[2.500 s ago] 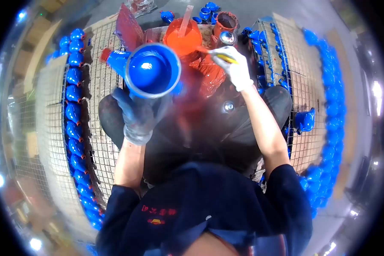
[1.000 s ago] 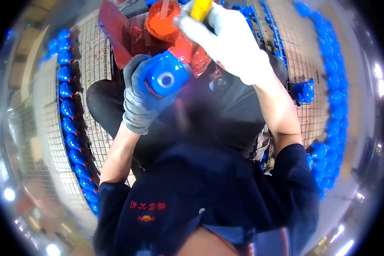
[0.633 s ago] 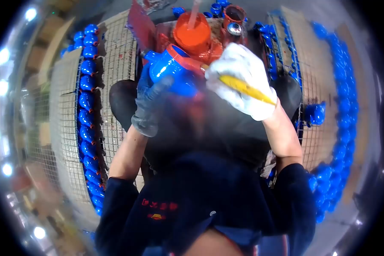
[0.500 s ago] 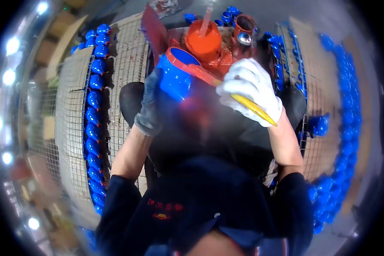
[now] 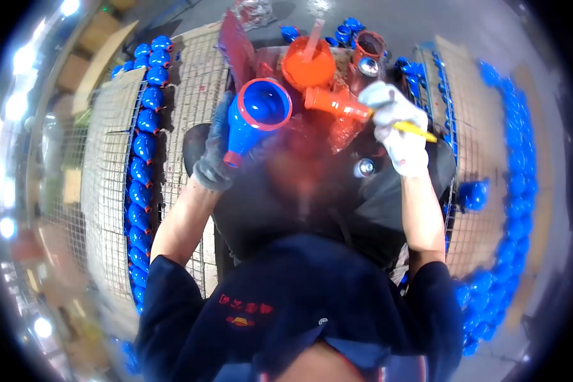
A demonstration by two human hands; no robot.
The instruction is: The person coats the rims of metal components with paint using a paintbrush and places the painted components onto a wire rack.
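Observation:
My left hand point(image 5: 214, 164), in a grey glove, is closed around a glossy blue pot point(image 5: 243, 132). The pot is tilted, its red-rimmed wide mouth facing up and right and a small red-edged spout at its lower end. In a white glove, my right hand point(image 5: 398, 130) grips a paintbrush point(image 5: 337, 104) by its yellow handle. The brush's wide head is coated in orange-red paint and points left, apart from the pot. Just beyond the brush stands a bucket point(image 5: 308, 79) of orange-red paint with a stick upright in it.
Rows of blue pots point(image 5: 144, 148) line a wire rack on the left, and more pots point(image 5: 519, 184) fill the far right. One blue pot point(image 5: 473, 195) sits on the right rack. A paint-stained can point(image 5: 368, 46) and a silver-topped can point(image 5: 368, 66) stand behind my right hand.
The brush has left the pot's rim and moved right, with my right hand going right too. My left hand has turned the pot, so its mouth shows more and its spout is visible.

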